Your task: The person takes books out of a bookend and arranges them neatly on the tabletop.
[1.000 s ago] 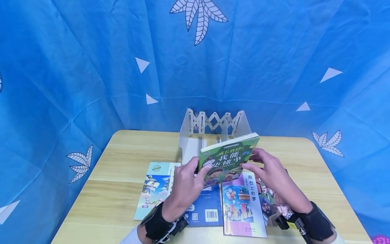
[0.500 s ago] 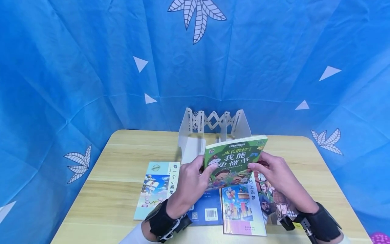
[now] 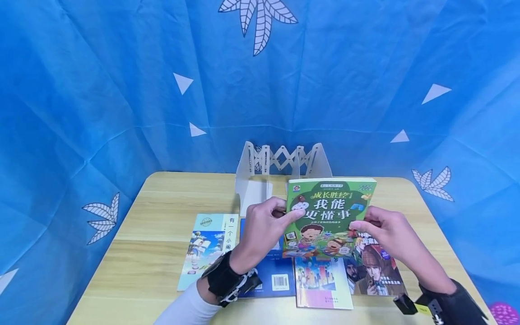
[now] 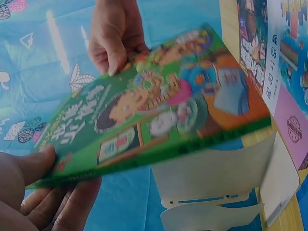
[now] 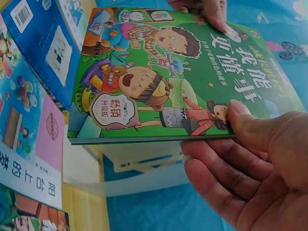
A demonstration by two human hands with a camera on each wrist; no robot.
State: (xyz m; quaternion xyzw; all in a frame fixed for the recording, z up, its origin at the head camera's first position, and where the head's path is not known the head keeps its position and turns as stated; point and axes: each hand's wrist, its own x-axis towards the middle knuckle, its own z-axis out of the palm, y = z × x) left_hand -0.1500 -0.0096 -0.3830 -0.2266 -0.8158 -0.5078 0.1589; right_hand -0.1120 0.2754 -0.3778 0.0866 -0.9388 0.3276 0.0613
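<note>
A green children's book [image 3: 325, 216] with cartoon figures on its cover is held up above the table, cover toward the head camera. My left hand [image 3: 266, 230] pinches its left edge, thumb on the cover and fingers behind. On the opposite edge my right hand [image 3: 390, 234] does the same; in the right wrist view its thumb [image 5: 250, 125] presses the cover while the fingers lie underneath. Behind the book stands a white expandable bookend rack [image 3: 253, 189], partly hidden by it.
Several books lie on the wooden table [image 3: 162, 216]: a pale green one [image 3: 203, 253] at left, a blue one [image 3: 264, 280], a pink-and-white one [image 3: 321, 293] and a detective comic [image 3: 378, 275] at right. A blue curtain [image 3: 243, 90] hangs behind.
Both hands have carried the green book to the right and turned its cover more squarely to the head camera. The detective comic's cover shows more. The rack and the books on the table stay put.
</note>
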